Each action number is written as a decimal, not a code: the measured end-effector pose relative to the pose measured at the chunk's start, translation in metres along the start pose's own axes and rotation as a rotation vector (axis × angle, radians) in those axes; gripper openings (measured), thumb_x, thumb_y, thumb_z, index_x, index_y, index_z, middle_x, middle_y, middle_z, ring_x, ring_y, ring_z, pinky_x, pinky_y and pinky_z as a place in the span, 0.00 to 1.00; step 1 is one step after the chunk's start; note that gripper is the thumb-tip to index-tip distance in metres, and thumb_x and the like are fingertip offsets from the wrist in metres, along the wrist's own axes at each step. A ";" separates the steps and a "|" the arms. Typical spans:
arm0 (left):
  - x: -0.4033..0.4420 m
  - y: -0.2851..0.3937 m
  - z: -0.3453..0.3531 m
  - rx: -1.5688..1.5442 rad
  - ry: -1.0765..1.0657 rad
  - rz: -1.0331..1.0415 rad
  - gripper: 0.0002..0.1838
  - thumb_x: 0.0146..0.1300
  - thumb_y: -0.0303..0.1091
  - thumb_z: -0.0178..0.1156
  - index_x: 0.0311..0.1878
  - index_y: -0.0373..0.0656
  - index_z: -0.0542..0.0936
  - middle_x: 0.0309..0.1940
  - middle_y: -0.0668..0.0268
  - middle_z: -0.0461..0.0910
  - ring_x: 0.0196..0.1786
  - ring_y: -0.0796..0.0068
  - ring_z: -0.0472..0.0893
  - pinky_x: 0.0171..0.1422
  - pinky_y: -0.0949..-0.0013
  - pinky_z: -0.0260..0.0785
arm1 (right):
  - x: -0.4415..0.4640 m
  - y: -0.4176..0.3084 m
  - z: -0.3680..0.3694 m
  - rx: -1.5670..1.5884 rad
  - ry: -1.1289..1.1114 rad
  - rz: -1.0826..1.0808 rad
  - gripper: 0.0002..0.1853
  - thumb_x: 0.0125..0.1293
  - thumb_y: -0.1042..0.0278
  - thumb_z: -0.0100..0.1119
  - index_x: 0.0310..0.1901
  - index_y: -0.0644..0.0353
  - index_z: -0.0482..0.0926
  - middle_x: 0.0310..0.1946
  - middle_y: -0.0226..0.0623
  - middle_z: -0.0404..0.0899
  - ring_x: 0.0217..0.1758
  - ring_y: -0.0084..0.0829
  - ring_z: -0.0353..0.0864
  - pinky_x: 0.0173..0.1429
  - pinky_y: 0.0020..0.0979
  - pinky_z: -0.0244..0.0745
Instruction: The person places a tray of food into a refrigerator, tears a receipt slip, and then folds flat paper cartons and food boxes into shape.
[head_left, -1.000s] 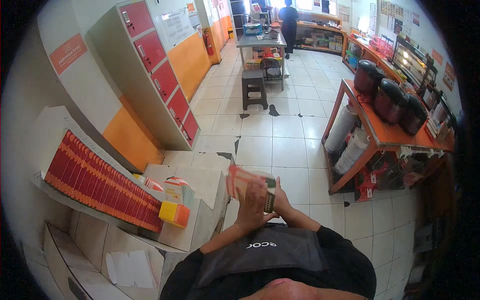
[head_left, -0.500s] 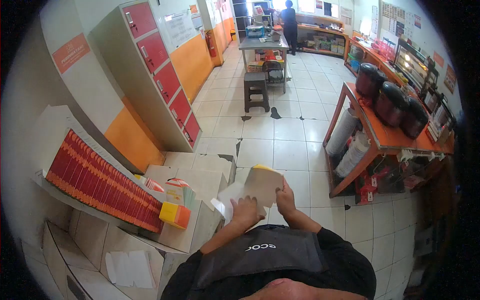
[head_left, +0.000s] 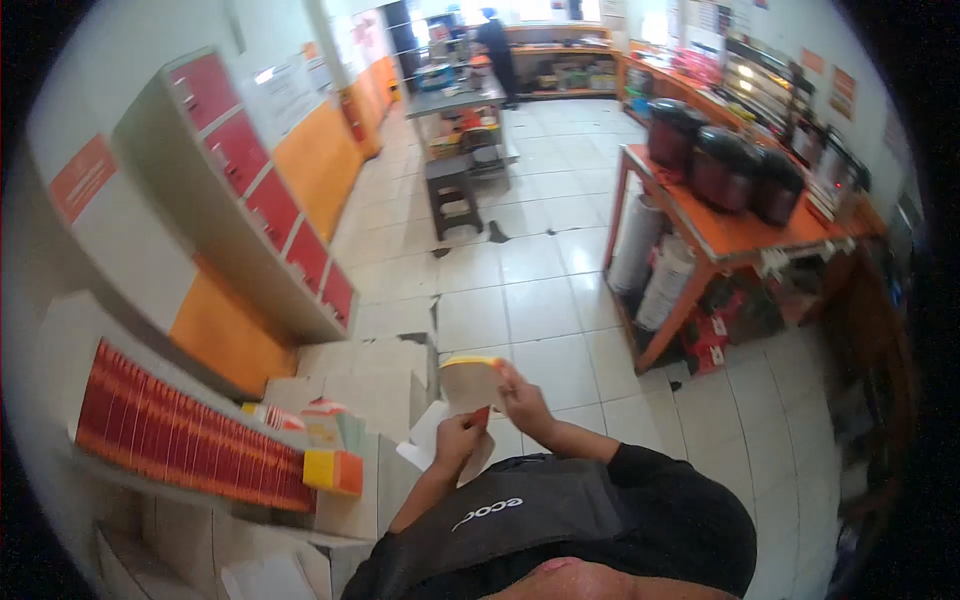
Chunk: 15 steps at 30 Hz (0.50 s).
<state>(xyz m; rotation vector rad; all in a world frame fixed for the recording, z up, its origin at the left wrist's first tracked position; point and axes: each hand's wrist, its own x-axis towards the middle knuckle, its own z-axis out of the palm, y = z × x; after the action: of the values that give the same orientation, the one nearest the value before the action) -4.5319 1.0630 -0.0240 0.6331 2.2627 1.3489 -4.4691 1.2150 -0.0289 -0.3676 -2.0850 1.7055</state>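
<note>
The tiled floor (head_left: 545, 300) runs the length of the room. A locker cabinet (head_left: 235, 160) with red doors stands by the left wall; at right, an orange table (head_left: 715, 238) carries dark rounded pots (head_left: 722, 168). On the person's left, a close-packed row of red pieces (head_left: 190, 437) slants toward the person.

The carton (head_left: 470, 383), grey-faced and yellow-rimmed, is held in front of the apron (head_left: 545, 500), above the floor. The right hand (head_left: 527, 407) has its fingers pinching the carton's right edge. The left hand (head_left: 456, 442) has its fingers curled closed over a white panel (head_left: 424, 430); whether panel and carton are joined cannot be told. A yellow-and-orange box (head_left: 333, 472) sits at the row's near end. A small red piece (head_left: 481, 416) shows at the left fingertips.

Progress, as judged: the carton is opened out; closing it up remains undone.
</note>
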 end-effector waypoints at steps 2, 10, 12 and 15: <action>0.003 -0.004 0.001 -0.179 -0.097 -0.162 0.17 0.50 0.31 0.64 0.43 0.32 0.80 0.32 0.59 0.81 0.33 0.73 0.79 0.40 0.71 0.70 | -0.001 -0.005 0.000 -0.121 -0.010 -0.104 0.25 0.63 0.73 0.48 0.63 0.61 0.59 0.51 0.49 0.74 0.42 0.35 0.81 0.47 0.33 0.76; 0.011 -0.003 0.022 -0.677 -0.029 -0.176 0.15 0.50 0.21 0.59 0.44 0.30 0.76 0.36 0.62 0.78 0.37 0.74 0.76 0.43 0.74 0.69 | -0.016 -0.029 -0.025 -0.470 -0.015 -0.307 0.07 0.56 0.68 0.55 0.33 0.61 0.78 0.28 0.42 0.76 0.31 0.44 0.78 0.37 0.36 0.74; 0.011 0.005 0.029 -0.701 -0.068 -0.216 0.14 0.51 0.22 0.59 0.43 0.30 0.76 0.36 0.62 0.78 0.37 0.74 0.77 0.44 0.74 0.69 | -0.017 -0.021 -0.030 -0.574 -0.025 -0.322 0.06 0.53 0.67 0.59 0.29 0.60 0.79 0.27 0.38 0.76 0.28 0.41 0.77 0.31 0.35 0.74; 0.017 -0.001 0.041 -0.738 -0.194 -0.112 0.13 0.55 0.23 0.57 0.45 0.35 0.74 0.37 0.63 0.77 0.37 0.75 0.76 0.42 0.75 0.69 | -0.018 -0.006 -0.032 -0.654 -0.127 -0.430 0.07 0.53 0.64 0.58 0.27 0.58 0.79 0.26 0.38 0.75 0.30 0.42 0.77 0.33 0.38 0.74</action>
<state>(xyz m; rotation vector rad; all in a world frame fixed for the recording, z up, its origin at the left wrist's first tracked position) -4.5224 1.1009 -0.0455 0.3456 1.4597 1.8116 -4.4374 1.2327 -0.0204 0.0167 -2.5477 0.8001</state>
